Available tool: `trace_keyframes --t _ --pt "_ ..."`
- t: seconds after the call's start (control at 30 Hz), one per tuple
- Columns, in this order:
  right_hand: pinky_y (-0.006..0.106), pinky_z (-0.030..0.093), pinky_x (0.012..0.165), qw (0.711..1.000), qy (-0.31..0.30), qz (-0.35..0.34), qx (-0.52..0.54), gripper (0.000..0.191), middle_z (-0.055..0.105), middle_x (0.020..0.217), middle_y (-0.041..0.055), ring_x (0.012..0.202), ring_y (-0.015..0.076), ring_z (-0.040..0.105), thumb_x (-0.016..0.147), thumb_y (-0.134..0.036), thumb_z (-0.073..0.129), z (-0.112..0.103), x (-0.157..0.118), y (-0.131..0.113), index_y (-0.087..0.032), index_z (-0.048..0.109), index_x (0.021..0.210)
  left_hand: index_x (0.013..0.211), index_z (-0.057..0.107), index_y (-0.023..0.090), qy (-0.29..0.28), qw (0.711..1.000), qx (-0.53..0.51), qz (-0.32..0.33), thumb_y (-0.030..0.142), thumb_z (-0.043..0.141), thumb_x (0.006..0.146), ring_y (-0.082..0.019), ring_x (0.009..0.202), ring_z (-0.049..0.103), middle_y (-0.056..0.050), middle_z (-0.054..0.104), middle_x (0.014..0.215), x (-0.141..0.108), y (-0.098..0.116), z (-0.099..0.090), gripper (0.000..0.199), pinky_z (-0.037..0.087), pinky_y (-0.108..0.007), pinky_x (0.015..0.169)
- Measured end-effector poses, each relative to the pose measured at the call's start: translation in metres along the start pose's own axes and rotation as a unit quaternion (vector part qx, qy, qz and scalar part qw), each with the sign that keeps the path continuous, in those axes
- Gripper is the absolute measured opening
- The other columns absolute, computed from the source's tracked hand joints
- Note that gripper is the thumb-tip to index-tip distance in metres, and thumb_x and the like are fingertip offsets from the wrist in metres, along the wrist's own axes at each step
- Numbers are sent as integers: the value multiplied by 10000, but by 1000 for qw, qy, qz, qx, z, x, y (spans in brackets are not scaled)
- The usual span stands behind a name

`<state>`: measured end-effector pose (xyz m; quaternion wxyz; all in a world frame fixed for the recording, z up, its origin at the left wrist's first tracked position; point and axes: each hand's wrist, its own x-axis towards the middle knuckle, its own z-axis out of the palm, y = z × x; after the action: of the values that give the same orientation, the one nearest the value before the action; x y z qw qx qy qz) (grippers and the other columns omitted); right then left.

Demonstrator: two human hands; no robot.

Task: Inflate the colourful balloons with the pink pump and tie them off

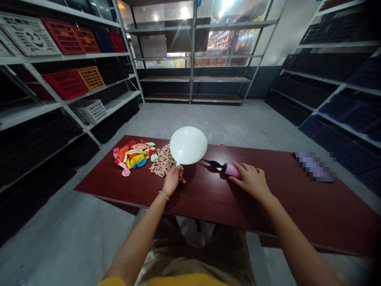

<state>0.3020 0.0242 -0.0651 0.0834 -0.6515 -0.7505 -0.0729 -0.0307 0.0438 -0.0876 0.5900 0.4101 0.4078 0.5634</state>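
A white, inflated balloon [188, 145] stands over the table, its neck pinched in the fingers of my left hand [173, 179]. My right hand [251, 178] is closed around a pink and black balloon pump [231, 170], whose dark nozzle points left toward the balloon but is apart from it. Beside the balloon, on its left, lies a pile of beige, curled pieces [162, 163]; the balloon hides part of it. Farther left is a heap of limp balloons [135, 155] in red, orange, yellow, blue, pink and pale green.
The dark red table [208, 198] runs across in front of me. A blurred-out flat item [314, 167] lies at its right end. Shelves with plastic crates [67, 83] line the left side, and dark bins [327, 79] fill the right. A metal rack [192, 51] stands at the back.
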Motion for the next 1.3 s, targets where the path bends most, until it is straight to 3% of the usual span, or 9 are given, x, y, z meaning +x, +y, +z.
trace_keyframes --t 0.17,0.33,0.47,0.6,0.8,0.93,1.1,1.3 --pt "494 357 933 1000 7 -7 7 601 580 1310 135 1175 333 495 876 -538 505 -2 7 -4 -262 471 1409 773 536 177 7 1000 -15 -10 488 633 827 -71 423 380 62 417 545 0 0 0 331 501 -220 424" --pt "434 384 941 994 85 -29 61 454 609 1247 148 1158 299 517 946 -454 458 -12 13 -32 -188 587 1290 760 514 184 0 1000 -2 2 524 605 837 -78 412 396 57 432 544 0 -2 -1 360 501 -233 427" --pt "360 412 904 975 120 -128 140 334 672 1065 90 995 221 565 995 -312 408 -25 16 -83 -196 649 1194 729 502 188 -21 999 -26 -10 516 608 835 -80 399 382 56 430 532 -4 4 0 361 492 -238 428" --pt "388 362 976 952 154 -246 101 366 634 1150 80 1098 234 502 964 -195 466 -31 25 -132 -266 595 1299 701 505 187 -71 996 13 -47 504 571 854 -86 371 385 57 417 498 -16 16 -2 358 467 -236 403" --pt "421 294 1021 923 177 -338 44 463 602 1196 62 1124 247 436 967 -185 464 -25 44 -164 -360 483 1395 719 501 191 -87 992 61 -63 509 510 883 -93 370 411 50 434 510 -36 28 -15 358 435 -226 381" --pt "394 317 970 928 174 -322 64 384 630 1137 61 1076 241 456 963 -196 473 -16 42 -171 -333 570 1308 716 497 188 -43 998 36 -32 495 533 876 -90 395 412 44 436 532 -35 44 -33 348 456 -232 405" --pt "350 349 834 932 84 -334 113 316 665 981 51 907 205 506 1002 -255 382 -5 43 -193 -284 640 1183 717 496 189 14 999 16 39 446 563 876 -88 422 389 48 410 534 -26 76 -61 310 471 -229 422" --pt "351 387 804 955 45 -229 185 263 647 974 115 924 247 538 953 -372 505 22 62 -228 -164 648 1028 710 489 183 46 997 14 67 428 553 891 -71 412 349 54 389 527 -28 95 -86 310 456 -205 435"
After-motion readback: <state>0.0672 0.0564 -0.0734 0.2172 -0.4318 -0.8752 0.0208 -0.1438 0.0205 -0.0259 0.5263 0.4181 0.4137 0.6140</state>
